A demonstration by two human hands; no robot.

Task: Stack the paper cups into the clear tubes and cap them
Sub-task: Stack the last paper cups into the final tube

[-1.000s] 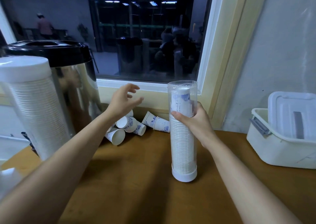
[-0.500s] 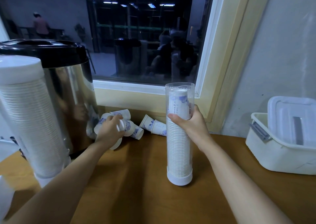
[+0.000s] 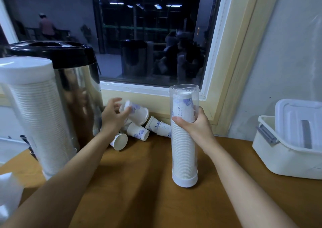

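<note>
Curled round the upper part of a clear tube [image 3: 184,88], the right hand [image 3: 196,127] grips it with thumb in front and fingers behind, holding it upright on the table [image 3: 139,184] at centre frame. Its wall is thin, glossy see-through plastic, open at the top, and its foot sits in a round white base [image 3: 185,181]. Inside, a stack of cups [image 3: 183,155] fills most of the height, the rolled rims showing as fine close ribs; the topmost one bears blue print and stops just under the tube's mouth. At left of centre the left hand [image 3: 112,119] pinches a paper cup [image 3: 137,113] near its narrow end, raised off the table and tilted with the mouth to the right; it is blurred, so the exact finger hold is hard to read. Below it lie the loose cups [image 3: 137,132], white paper cones with blue marks, tipped on their sides against the sill between the two hands. At far left a second tube [image 3: 36,116], packed full and closed by a smooth white cap [image 3: 26,69], hides part of a shiny steel urn [image 3: 80,95] with a black lid. At the right edge sits a white plastic box [image 3: 287,158] with a grey latch, its lid propped inside it. A dark window [image 3: 148,36] fills the upper frame.
</note>
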